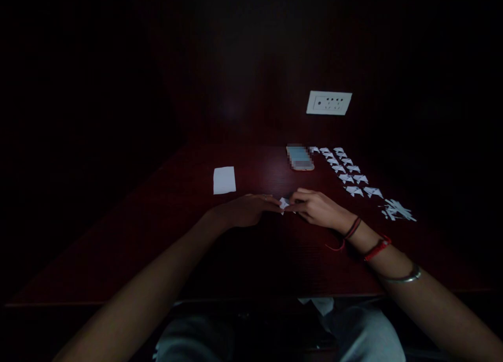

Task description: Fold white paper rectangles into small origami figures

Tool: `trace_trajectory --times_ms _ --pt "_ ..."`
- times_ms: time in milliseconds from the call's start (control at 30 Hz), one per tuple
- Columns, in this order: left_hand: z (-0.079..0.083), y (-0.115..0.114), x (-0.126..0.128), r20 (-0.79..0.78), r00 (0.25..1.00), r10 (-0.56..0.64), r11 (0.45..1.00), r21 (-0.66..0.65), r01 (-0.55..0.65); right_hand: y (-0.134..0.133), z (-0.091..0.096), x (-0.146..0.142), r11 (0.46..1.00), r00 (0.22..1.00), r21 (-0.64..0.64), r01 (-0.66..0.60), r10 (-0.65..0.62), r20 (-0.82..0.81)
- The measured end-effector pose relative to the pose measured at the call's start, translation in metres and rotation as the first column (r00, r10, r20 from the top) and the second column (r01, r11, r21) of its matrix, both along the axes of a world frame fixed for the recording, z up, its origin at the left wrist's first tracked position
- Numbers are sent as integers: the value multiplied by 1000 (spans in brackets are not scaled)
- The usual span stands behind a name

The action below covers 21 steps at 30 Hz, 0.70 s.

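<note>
A small white folded piece of paper (283,204) lies on the dark red table (165,236) between my two hands. My left hand (249,209) pinches its left side with the fingertips together. My right hand (318,207) pinches its right side, fingers curled. Red and dark thread bands and a metal bangle circle my right wrist. The room is very dim.
A stack of white paper squares (224,180) lies to the left. A phone (300,157) lies behind my hands. Two rows of several folded white paper pieces (349,172) run to its right, ending in a loose heap (397,210). A white wall socket plate (329,102) is behind.
</note>
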State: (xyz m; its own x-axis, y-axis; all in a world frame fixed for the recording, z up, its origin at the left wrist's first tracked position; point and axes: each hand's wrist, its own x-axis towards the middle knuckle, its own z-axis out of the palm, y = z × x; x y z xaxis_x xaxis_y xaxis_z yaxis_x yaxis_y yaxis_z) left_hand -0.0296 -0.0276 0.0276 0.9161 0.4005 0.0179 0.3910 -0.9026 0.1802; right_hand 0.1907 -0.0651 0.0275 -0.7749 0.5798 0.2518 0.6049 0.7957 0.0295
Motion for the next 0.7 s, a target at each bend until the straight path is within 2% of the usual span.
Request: trace_trajectory --times_ms 133,433,567,700 --pt "3 -2 1 25 1000 8 1000 -9 -8 0 3 -2 999 998 36 -18 15 69" --pt "1 3 0 69 998 10 1000 -30 -8 1 2 11 999 1000 -26 25 -24 15" --pt "0 2 0 72 997 6 1000 -30 -4 3 -1 14 997 997 -68 39 -44 -70" --pt "3 0 2 81 997 -2 1000 -25 4 7 -2 14 991 956 -77 114 -130 -262"
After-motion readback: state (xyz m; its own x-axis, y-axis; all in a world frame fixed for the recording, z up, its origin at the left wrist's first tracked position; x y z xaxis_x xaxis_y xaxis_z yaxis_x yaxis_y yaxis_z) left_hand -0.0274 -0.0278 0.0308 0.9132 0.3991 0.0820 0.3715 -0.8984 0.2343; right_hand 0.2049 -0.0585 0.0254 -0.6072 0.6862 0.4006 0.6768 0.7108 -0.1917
